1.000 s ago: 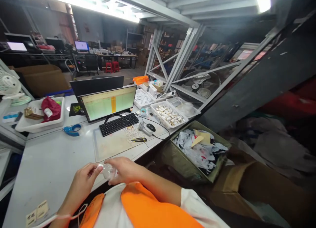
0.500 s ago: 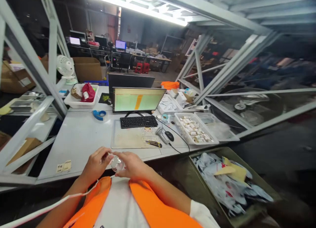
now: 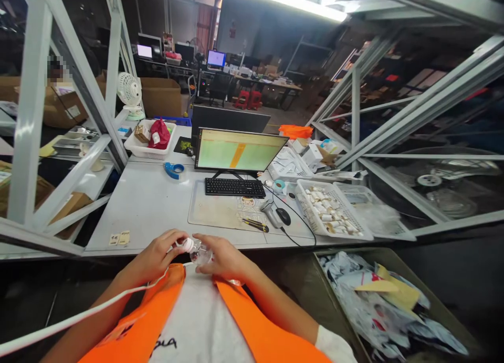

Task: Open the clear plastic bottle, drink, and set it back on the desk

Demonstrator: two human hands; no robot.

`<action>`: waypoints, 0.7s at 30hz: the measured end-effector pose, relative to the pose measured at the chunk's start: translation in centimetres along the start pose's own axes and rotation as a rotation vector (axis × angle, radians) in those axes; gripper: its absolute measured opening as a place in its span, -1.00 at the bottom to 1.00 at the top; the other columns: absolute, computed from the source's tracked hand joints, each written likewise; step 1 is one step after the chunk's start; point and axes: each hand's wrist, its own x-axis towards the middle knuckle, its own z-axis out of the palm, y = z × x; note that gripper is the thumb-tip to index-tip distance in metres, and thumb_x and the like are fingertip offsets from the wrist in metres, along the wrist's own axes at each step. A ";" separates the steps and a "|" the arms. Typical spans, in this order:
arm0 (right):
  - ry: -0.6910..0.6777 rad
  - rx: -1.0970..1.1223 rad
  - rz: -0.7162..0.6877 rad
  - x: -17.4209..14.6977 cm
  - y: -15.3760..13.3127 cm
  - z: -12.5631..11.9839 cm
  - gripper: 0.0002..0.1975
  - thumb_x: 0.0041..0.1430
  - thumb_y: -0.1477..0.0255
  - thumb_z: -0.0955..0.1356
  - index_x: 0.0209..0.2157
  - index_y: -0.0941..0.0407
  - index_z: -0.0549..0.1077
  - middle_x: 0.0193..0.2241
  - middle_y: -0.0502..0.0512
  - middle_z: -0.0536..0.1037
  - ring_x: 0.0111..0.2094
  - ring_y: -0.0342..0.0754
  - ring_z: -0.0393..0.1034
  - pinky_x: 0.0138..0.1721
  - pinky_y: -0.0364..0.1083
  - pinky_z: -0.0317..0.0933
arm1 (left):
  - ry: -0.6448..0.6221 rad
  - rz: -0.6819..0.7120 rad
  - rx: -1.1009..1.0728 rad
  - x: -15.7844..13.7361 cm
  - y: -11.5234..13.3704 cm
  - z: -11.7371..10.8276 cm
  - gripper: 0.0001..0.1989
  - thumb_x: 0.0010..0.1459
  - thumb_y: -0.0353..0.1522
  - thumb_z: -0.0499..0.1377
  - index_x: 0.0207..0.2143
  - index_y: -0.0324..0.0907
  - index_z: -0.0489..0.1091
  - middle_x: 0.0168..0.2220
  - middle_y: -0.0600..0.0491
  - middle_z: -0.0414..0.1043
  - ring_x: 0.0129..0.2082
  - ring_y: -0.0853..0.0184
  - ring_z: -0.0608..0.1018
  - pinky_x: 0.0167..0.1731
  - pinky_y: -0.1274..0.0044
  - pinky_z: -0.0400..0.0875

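Bottle (image 3: 198, 252) now nearer table (image 3: 149, 205) edge

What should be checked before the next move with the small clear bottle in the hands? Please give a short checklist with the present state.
1. Both hands on the small clear bottle: ok; left hand at the white cap end, right hand on the body.
2. White cap closed or loose: cannot tell.
3. Bottle contents: cannot tell, too small.
4. Bare table surface ahead of the hands: ok.
5. Yellow-handled tool and scanner apart from the hands: ok.
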 end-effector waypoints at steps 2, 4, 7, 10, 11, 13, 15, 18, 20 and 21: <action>0.003 -0.028 0.002 0.0 0.0 0.1 -0.05 0.02 0.23 0.59 0.39 0.09 0.26 0.16 0.29 0.52 0.06 0.20 0.48 0.11 0.08 0.31 | 0.018 -0.040 0.049 0.1 0.0 0.3 -0.67 0.47 -0.13 0.00 -0.05 -0.16 0.41 -0.13 0.00 0.48 -0.13 0.28 0.52 -0.08 0.46 0.39; 0.009 -0.056 0.005 -0.1 0.1 0.3 -0.06 0.04 0.20 0.58 0.40 0.08 0.25 0.13 0.29 0.53 0.05 0.20 0.48 0.09 0.07 0.32 | 0.030 -0.085 0.106 0.2 0.0 0.6 -0.62 0.46 -0.08 -0.02 -0.16 -0.17 0.39 -0.22 0.01 0.46 -0.21 0.27 0.50 -0.16 0.45 0.35; 0.022 -0.112 0.013 -0.1 0.2 0.7 -0.08 0.07 0.18 0.56 0.40 0.07 0.24 0.07 0.29 0.55 0.05 0.21 0.47 0.07 0.07 0.31 | 0.038 -0.153 0.212 0.6 -0.2 1.5 -0.53 0.46 -0.03 -0.10 -0.33 -0.15 0.32 -0.34 0.04 0.42 -0.31 0.26 0.46 -0.27 0.45 0.25; 0.009 -0.188 0.006 -0.1 0.0 1.1 -0.09 0.08 0.18 0.55 0.40 0.08 0.24 0.00 0.29 0.57 0.02 0.24 0.48 0.06 0.10 0.31 | 0.091 -0.267 0.266 1.0 -0.3 2.6 -0.51 0.45 0.00 -0.12 -0.39 -0.12 0.27 -0.44 0.07 0.40 -0.40 0.25 0.44 -0.34 0.45 0.16; -0.002 -0.207 0.003 0.0 -0.1 1.2 -0.09 0.08 0.18 0.55 0.40 0.08 0.24 -0.02 0.29 0.57 0.00 0.24 0.48 0.05 0.10 0.31 | 0.118 -0.302 0.249 1.1 -0.3 3.0 -0.53 0.44 0.01 -0.11 -0.35 -0.12 0.28 -0.46 0.09 0.41 -0.41 0.25 0.45 -0.35 0.46 0.16; -0.019 -0.211 0.002 -0.1 -0.2 1.3 -0.09 0.08 0.20 0.55 0.40 0.07 0.23 -0.04 0.27 0.57 -0.01 0.23 0.48 0.03 0.09 0.31 | 0.168 -0.318 0.181 1.2 0.0 3.4 -0.58 0.45 -0.01 -0.12 -0.22 -0.10 0.30 -0.48 0.13 0.41 -0.43 0.25 0.48 -0.35 0.47 0.17; -0.003 -0.168 0.005 -0.2 -0.1 1.3 -0.09 0.07 0.22 0.55 0.40 0.07 0.24 0.00 0.26 0.57 0.01 0.21 0.48 0.06 0.07 0.31 | 0.182 -0.255 0.122 1.1 0.4 3.4 -0.60 0.47 -0.05 -0.16 -0.13 -0.11 0.30 -0.48 0.14 0.39 -0.45 0.28 0.48 -0.35 0.48 0.19; 0.041 -0.087 -0.005 -0.7 0.5 1.2 -0.09 0.06 0.24 0.56 0.40 0.05 0.25 0.10 0.26 0.54 0.09 0.20 0.45 0.13 0.06 0.28 | 0.116 -0.136 0.054 0.6 1.1 2.7 -0.65 0.47 -0.13 -0.12 -0.05 -0.13 0.33 -0.42 0.14 0.39 -0.43 0.33 0.45 -0.32 0.51 0.24; 0.058 -0.061 -0.005 -1.0 0.9 1.2 -0.09 0.05 0.24 0.57 0.40 0.04 0.25 0.14 0.25 0.52 0.14 0.21 0.43 0.16 0.08 0.26 | 0.036 -0.101 0.019 0.3 1.3 2.0 -0.72 0.43 -0.19 -0.01 0.01 -0.12 0.35 -0.36 0.13 0.41 -0.42 0.36 0.43 -0.32 0.53 0.27; 0.061 -0.055 -0.005 -1.1 1.0 1.1 -0.09 0.05 0.25 0.57 0.40 0.04 0.25 0.15 0.25 0.51 0.15 0.22 0.42 0.17 0.09 0.26 | -0.002 -0.096 0.001 0.2 1.4 1.8 -0.72 0.41 -0.21 0.03 0.05 -0.12 0.35 -0.31 0.12 0.43 -0.40 0.37 0.44 -0.32 0.54 0.28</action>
